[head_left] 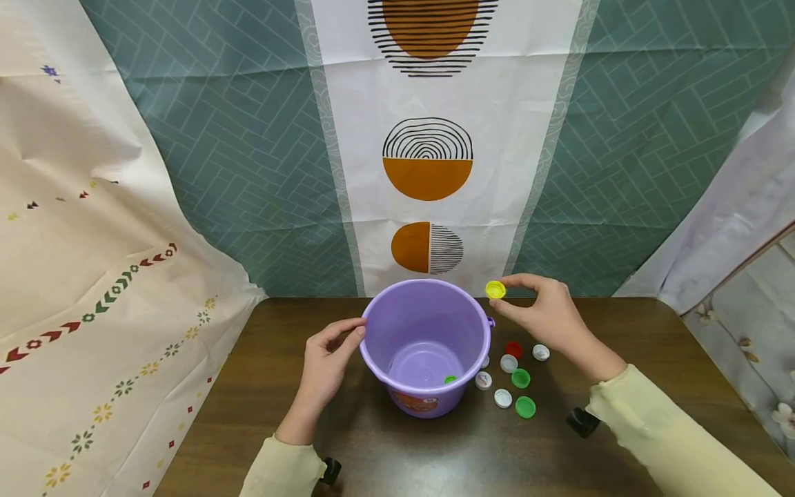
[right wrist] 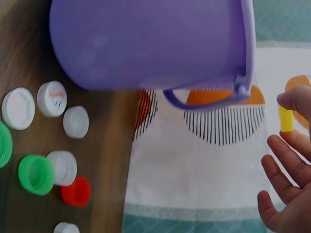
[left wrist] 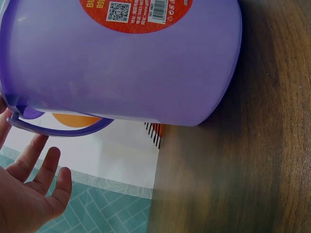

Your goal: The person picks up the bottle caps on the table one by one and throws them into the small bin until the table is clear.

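Observation:
A purple bucket (head_left: 426, 304) stands upright on the brown table, with a green bottle cap (head_left: 450, 379) lying on its floor inside. My left hand (head_left: 327, 355) pinches the bucket's left rim between thumb and fingers; in the left wrist view its other fingers (left wrist: 47, 170) spread beside the purple handle (left wrist: 63, 131). Just right of the rim and raised above the table, my right hand (head_left: 543, 310) pinches a yellow bottle cap (head_left: 495, 290) by its edges. The right wrist view shows this yellow cap (right wrist: 285, 119) side-on, between thumb and index finger, apart from the bucket.
Right of the bucket lie several loose bottle caps: a red cap (head_left: 513, 350), green caps (head_left: 525, 407) and white caps (head_left: 503, 398). Behind the table (head_left: 248, 414) hangs a patterned green and white cloth (head_left: 279, 172). A cream cloth (head_left: 93, 241) drapes along the left side.

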### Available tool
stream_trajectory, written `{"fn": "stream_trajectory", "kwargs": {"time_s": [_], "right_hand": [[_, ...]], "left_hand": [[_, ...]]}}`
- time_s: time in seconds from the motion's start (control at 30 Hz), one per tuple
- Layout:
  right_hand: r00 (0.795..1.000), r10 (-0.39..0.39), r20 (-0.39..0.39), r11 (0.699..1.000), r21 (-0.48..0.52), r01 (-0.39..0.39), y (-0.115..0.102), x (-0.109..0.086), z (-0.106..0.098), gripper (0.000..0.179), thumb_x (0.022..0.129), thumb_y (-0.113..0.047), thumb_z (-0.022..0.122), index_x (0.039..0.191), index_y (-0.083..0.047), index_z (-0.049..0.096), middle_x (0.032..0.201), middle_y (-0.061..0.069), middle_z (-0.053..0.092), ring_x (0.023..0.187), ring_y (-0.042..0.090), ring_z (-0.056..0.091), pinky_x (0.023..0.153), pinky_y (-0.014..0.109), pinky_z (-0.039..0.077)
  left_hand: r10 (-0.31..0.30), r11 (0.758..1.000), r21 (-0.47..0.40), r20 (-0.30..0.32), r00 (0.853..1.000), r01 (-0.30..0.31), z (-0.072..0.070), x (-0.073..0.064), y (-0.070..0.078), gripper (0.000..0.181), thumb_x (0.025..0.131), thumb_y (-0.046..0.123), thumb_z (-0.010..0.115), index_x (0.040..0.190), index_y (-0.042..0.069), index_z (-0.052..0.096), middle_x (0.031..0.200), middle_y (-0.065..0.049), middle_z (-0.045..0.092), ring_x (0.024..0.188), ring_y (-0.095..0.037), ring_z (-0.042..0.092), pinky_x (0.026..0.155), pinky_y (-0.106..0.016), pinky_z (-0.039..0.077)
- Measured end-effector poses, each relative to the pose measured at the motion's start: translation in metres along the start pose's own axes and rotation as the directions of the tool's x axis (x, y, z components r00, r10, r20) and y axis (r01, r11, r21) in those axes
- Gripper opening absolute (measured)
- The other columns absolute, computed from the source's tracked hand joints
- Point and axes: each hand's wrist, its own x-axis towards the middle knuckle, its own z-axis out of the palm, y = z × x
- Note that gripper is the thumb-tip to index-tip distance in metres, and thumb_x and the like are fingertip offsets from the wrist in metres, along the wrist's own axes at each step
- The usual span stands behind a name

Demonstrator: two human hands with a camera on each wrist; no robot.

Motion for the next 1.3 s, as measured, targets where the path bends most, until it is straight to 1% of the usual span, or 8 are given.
{"fn": "stream_trajectory", "kwargs": {"time_s": [0.17,0.33,0.57,0.63,0.73,0.87,1.1,1.3], "right_hand": [[0.999,0.0,0.038,0.999,0.04,-0.001,-0.014,0.004,0.005,0.038,0.072,-0.049,0.076,0.104,-0.03,0.067,0.102,-0.01,0.068,0.083,0.012,0.058,0.059,0.026,0.047],[0.998,-0.018,0.067,0.998,0.058,0.014,-0.028,0.007,0.01,0.037,0.073,-0.044,0.077,0.105,-0.027,0.067,0.103,-0.009,0.068,0.094,0.01,0.058,0.069,0.026,0.049],[0.994,-0.038,0.101,0.993,0.117,0.026,-0.041,0.009,0.02,0.033,0.073,-0.047,0.076,0.101,-0.033,0.067,0.101,-0.014,0.067,0.094,0.009,0.058,0.069,0.029,0.051],[0.991,-0.05,0.121,0.989,0.146,0.032,-0.044,0.01,0.024,0.032,0.074,-0.046,0.076,0.101,-0.032,0.068,0.104,-0.013,0.067,0.098,0.006,0.06,0.075,0.028,0.053],[0.985,-0.058,0.16,0.982,0.188,0.027,-0.048,0.012,0.029,0.032,0.074,-0.043,0.076,0.102,-0.031,0.068,0.107,-0.01,0.066,0.094,0.01,0.066,0.071,0.027,0.056],[0.98,-0.075,0.183,0.981,0.19,0.04,-0.053,0.013,0.035,0.034,0.074,-0.044,0.076,0.104,-0.03,0.068,0.11,-0.008,0.066,0.096,0.014,0.066,0.069,0.027,0.056],[0.979,-0.138,0.152,0.981,0.159,0.114,-0.063,0.014,0.044,0.033,0.072,-0.043,0.078,0.101,-0.03,0.069,0.104,-0.012,0.068,0.106,0.01,0.059,0.092,0.04,0.048],[0.973,-0.169,0.159,0.977,0.154,0.145,-0.067,0.015,0.051,0.028,0.072,-0.042,0.078,0.098,-0.033,0.069,0.098,-0.017,0.067,0.101,0.004,0.059,0.093,0.036,0.045]], "left_hand": [[-0.002,1.0,0.006,0.001,1.0,0.002,0.0,0.001,0.0,0.023,0.086,0.014,0.068,0.107,0.004,0.069,0.107,-0.014,0.069,0.097,-0.012,0.063,0.075,-0.023,0.051],[-0.004,1.0,0.008,0.0,1.0,0.004,0.0,0.001,-0.001,0.023,0.086,0.015,0.068,0.107,0.005,0.069,0.107,-0.013,0.069,0.097,-0.011,0.063,0.075,-0.024,0.051],[-0.004,1.0,0.008,-0.004,1.0,0.004,0.0,0.0,0.0,0.023,0.085,0.014,0.068,0.106,0.004,0.069,0.106,-0.015,0.069,0.095,-0.011,0.063,0.075,-0.024,0.052],[-0.005,1.0,0.009,-0.004,1.0,0.005,0.0,0.001,0.0,0.024,0.085,0.014,0.068,0.106,0.003,0.069,0.107,-0.014,0.069,0.096,-0.011,0.063,0.075,-0.025,0.052],[-0.006,1.0,0.009,-0.005,1.0,0.006,0.001,0.001,0.0,0.024,0.086,0.014,0.068,0.107,0.003,0.069,0.107,-0.015,0.068,0.096,-0.011,0.063,0.075,-0.025,0.052],[-0.01,1.0,0.001,-0.006,1.0,0.01,0.001,0.001,0.001,0.024,0.085,0.014,0.068,0.107,0.002,0.069,0.107,-0.016,0.068,0.095,-0.01,0.063,0.074,-0.022,0.051],[-0.017,1.0,-0.006,0.003,1.0,0.017,0.001,0.0,0.001,0.025,0.086,0.014,0.068,0.107,0.003,0.069,0.108,-0.017,0.068,0.095,-0.01,0.063,0.074,-0.022,0.051],[-0.012,1.0,-0.009,-0.001,1.0,0.012,0.001,0.0,0.002,0.024,0.085,0.013,0.068,0.107,0.002,0.069,0.107,-0.017,0.068,0.097,-0.011,0.062,0.075,-0.021,0.051]]}}
